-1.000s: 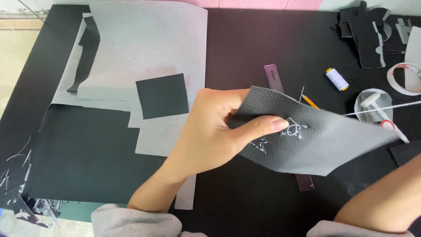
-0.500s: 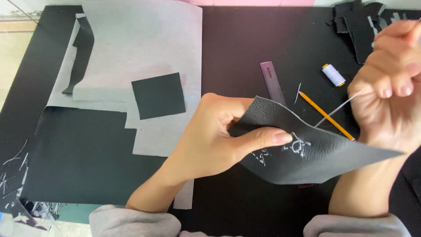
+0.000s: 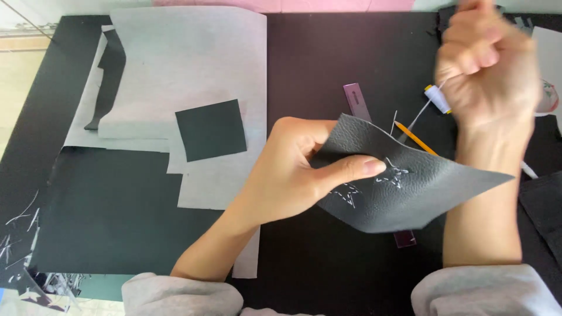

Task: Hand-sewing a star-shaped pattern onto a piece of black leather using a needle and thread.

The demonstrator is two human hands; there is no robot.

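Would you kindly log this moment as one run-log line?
left hand: pinching dark leather piece | right hand: raised, fist closed on white thread | stitching: white, on leather

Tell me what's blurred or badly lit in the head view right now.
Head view: the raised right hand is motion-blurred; the left hand and the dark leather piece with white star stitching are sharp. Lighting is even daylight, with soft shadows and no strong glare on the black table.

A black worktop (image 3: pixel 328 64) carries large sheets of pale grey paper (image 3: pixel 187 58) at the left, with a small dark square piece (image 3: pixel 212 129) lying on them. A purple ruler (image 3: pixel 357 100), a yellow pencil (image 3: pixel 417 139) and a spool of white thread (image 3: pixel 437 98) lie near one another right of centre. Thin scraps (image 3: pixel 20 234) are scattered at the lower left edge.
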